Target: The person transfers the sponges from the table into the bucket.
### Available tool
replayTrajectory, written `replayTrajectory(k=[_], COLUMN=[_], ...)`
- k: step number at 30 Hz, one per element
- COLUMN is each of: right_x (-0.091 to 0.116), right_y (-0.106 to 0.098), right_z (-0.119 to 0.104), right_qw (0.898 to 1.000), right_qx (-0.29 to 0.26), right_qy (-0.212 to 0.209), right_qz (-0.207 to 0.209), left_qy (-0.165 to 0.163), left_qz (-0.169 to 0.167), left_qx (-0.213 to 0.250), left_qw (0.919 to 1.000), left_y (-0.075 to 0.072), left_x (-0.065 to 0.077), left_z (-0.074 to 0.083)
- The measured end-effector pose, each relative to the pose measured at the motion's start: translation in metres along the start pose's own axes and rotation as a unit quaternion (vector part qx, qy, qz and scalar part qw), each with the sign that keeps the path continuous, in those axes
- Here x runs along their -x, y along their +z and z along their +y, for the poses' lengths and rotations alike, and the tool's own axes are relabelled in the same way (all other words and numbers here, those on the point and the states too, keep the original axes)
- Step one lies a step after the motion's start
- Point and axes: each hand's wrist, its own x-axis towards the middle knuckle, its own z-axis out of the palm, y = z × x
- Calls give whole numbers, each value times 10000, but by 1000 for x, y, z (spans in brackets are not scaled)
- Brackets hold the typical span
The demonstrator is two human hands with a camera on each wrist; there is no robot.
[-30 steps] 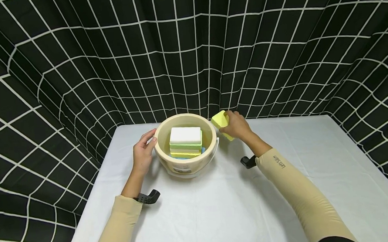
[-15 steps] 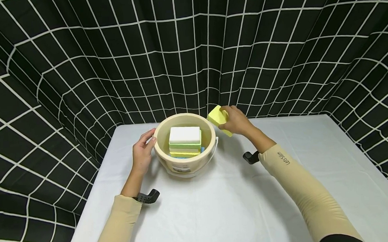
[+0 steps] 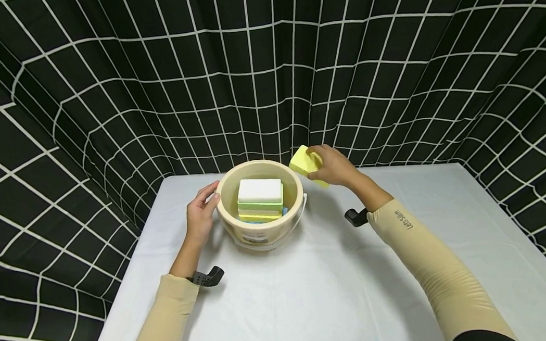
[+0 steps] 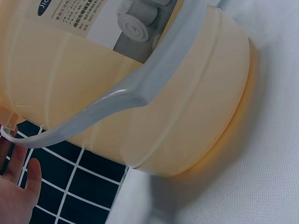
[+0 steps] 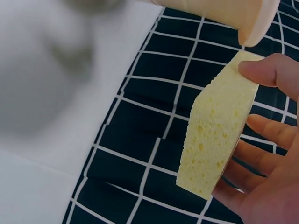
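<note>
A cream plastic bucket (image 3: 233,226) stands upright on the table, with a stack of sponges (image 3: 260,190) inside: a white one over green, beige and yellow layers. My left hand (image 3: 199,216) rests its thumb and fingertips against the bucket's left rim. In the left wrist view its fingers (image 4: 16,161) lie by the end of the bucket's pale handle (image 4: 110,103). My right hand (image 3: 331,166) grips a yellow sponge (image 5: 215,126) between thumb and fingers, tilted, just off the bucket's right rim at about rim height.
A white cloth (image 3: 309,304) covers the table. Black curtains (image 3: 267,77) with white grid lines hang along the back and both sides. The bucket's handle hangs down its front right. Some blue (image 3: 285,211) shows low in the bucket beside the stack.
My right hand has lifted the yellow sponge and brought it slightly left, nearer the bucket's right rim. My left hand and the bucket have stayed in place.
</note>
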Motion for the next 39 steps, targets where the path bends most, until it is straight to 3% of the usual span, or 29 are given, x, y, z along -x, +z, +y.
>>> replayTrajectory(k=[11, 18, 39], right_x=[-1, -1, -6], right_y=[-11, -17, -15], right_z=[-11, -24, -55], right_qw=[9995, 9987, 9945], right_qx=[-49, 29, -64], right_qy=[-217, -316, -1037], right_qz=[223, 405, 120], left_qy=[-128, -228, -193], left_qz=[-69, -117, -98], left_qx=[14, -175, -33], left_qw=[9999, 9995, 9998], left_y=[-1, 4, 4], left_x=[-1, 7, 7], left_z=[3, 29, 29])
